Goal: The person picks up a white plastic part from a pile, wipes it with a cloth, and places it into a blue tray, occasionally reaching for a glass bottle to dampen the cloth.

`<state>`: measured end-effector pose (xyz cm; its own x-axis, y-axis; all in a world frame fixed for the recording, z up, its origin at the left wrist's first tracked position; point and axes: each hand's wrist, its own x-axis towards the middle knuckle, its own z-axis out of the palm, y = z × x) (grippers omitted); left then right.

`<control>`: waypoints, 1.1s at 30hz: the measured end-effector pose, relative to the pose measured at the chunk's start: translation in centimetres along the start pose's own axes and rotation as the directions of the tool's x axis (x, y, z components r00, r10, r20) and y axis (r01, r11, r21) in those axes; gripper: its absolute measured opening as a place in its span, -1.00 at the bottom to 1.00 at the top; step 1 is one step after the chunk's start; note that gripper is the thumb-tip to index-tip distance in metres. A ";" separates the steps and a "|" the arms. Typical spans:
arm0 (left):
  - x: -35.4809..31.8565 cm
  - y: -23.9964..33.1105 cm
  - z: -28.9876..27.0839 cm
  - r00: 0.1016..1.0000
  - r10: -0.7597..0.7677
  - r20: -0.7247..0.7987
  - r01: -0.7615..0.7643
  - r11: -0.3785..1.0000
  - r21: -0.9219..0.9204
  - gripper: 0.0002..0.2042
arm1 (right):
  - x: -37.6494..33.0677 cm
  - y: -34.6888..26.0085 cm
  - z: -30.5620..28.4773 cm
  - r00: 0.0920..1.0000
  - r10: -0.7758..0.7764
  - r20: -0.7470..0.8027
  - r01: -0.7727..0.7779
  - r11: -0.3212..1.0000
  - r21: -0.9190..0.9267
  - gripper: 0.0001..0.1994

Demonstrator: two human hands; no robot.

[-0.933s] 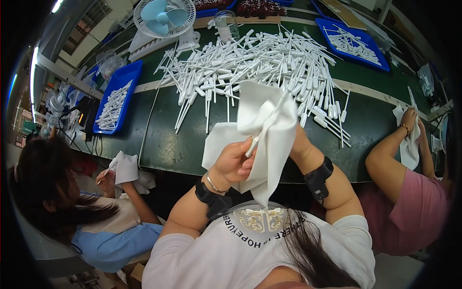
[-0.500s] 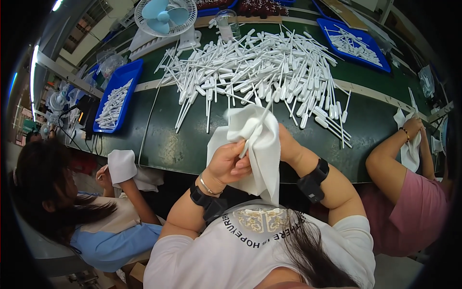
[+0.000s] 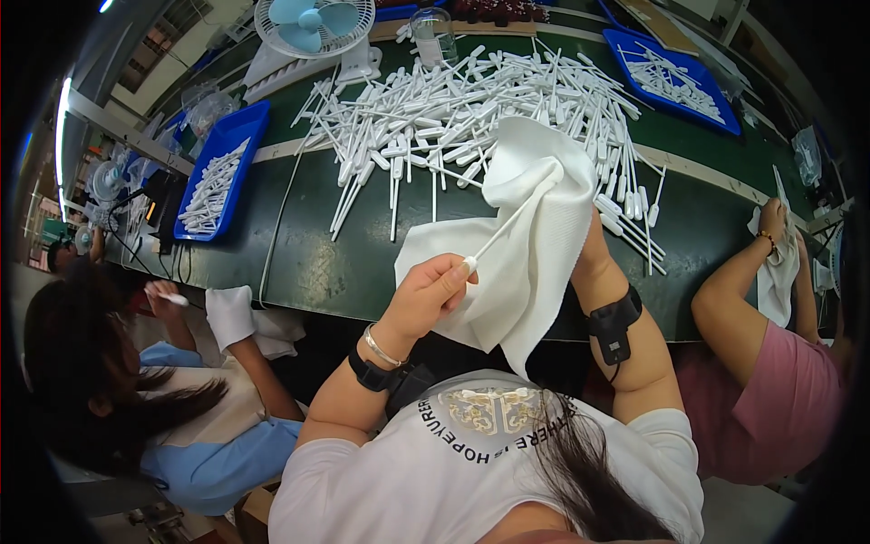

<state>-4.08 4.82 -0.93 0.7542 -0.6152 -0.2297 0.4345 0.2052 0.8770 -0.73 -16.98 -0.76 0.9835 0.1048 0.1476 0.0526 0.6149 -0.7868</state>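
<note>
My left hand (image 3: 428,292) is closed on one end of a thin white plastic stick (image 3: 504,232). The stick slants up to the right, and its far end lies in a fold of a white cloth (image 3: 535,272). From behind, my right hand (image 3: 591,252) holds the cloth bunched round that end; its fingers are mostly hidden. Just beyond lies a large heap of white plastic sticks (image 3: 399,145), each with a thicker, long rounded end.
The green table (image 3: 335,272) bears blue trays of white sticks at left (image 3: 254,136) and right (image 3: 616,41). At the back stand a fan (image 3: 310,20) and a clear jar (image 3: 433,41). Co-workers with white cloths sit at my left (image 3: 231,313) and right (image 3: 775,281).
My right hand and the cloth have moved up and right, away from my left hand, so more of the stick shows. The left co-worker's hand has lifted a small white piece.
</note>
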 end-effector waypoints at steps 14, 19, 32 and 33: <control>0.0 -1.0 1.1 0.735 0.654 -0.182 -0.310 0.562 0.767 -0.82 | -0.4 2.8 -0.2 0.931 0.332 0.150 -0.279 0.915 -0.290 -0.69; 0.1 -1.2 0.9 0.743 0.645 -0.181 -0.309 0.569 0.762 -0.79 | 0.3 1.7 0.1 0.960 0.270 0.079 -0.269 0.963 -0.022 -0.67; -0.7 -1.0 -1.1 0.998 -0.066 0.025 0.071 0.941 -0.330 -0.73 | -0.7 0.3 0.7 0.972 0.234 0.025 -0.221 0.871 0.438 -0.67; -0.7 -1.0 -1.1 0.996 -0.081 0.026 0.085 0.953 -0.292 -0.73 | -0.7 0.6 0.5 0.972 0.234 0.022 -0.219 0.872 0.438 -0.67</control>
<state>-4.52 5.82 -2.13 0.7038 -0.6491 -0.2886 0.6216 0.3660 0.6926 -1.45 -16.29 -1.08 0.9645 0.2627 -0.0272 -0.2459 0.8556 -0.4555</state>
